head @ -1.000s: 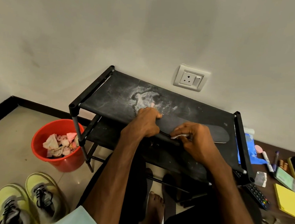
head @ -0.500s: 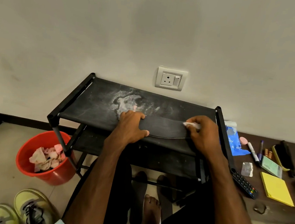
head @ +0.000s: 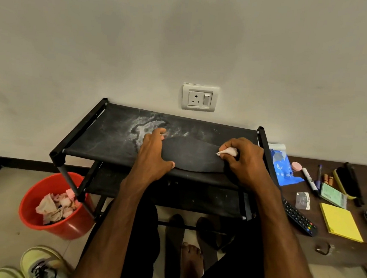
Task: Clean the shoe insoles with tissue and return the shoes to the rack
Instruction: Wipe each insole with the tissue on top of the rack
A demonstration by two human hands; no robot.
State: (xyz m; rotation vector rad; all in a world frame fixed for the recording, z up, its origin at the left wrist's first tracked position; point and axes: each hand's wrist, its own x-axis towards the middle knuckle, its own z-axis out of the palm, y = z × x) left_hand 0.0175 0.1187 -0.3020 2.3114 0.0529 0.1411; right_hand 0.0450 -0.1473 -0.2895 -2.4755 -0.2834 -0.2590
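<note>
While the left hand [head: 154, 156] lies flat on one end of the black insole [head: 193, 156], fingers spread and thumb stretched along its front edge, the right hand [head: 245, 164] pinches a small wad of white tissue [head: 229, 151] between thumb and curled fingers, with the tip of the wad touching the insole's other end. The insole lies lengthwise on the top shelf of the black rack [head: 102, 140], reaching from one hand to the other. Just past the left fingertips the shelf fabric carries a pale, dusty smear.

Down on the floor, outward of the left forearm, stands a red bucket [head: 40, 193] holding crumpled pinkish tissues [head: 54, 207]. Nearer the person than the bucket, a pair of yellow-green shoes [head: 40, 264] sits partly cut off by the edge of the view. Between the two forearms, low on the floor, a second dark insole [head: 174, 249] lies beside a bare foot [head: 191, 263].

Outward of the right hand, a blue packet [head: 281, 167] rests just beside the rack's end post on a low brown table [head: 345, 252], along with a marker [head: 309, 177], a remote [head: 299, 220] and a yellow sticky pad [head: 339, 221]. On the wall beyond both hands is a white socket [head: 200, 97].
</note>
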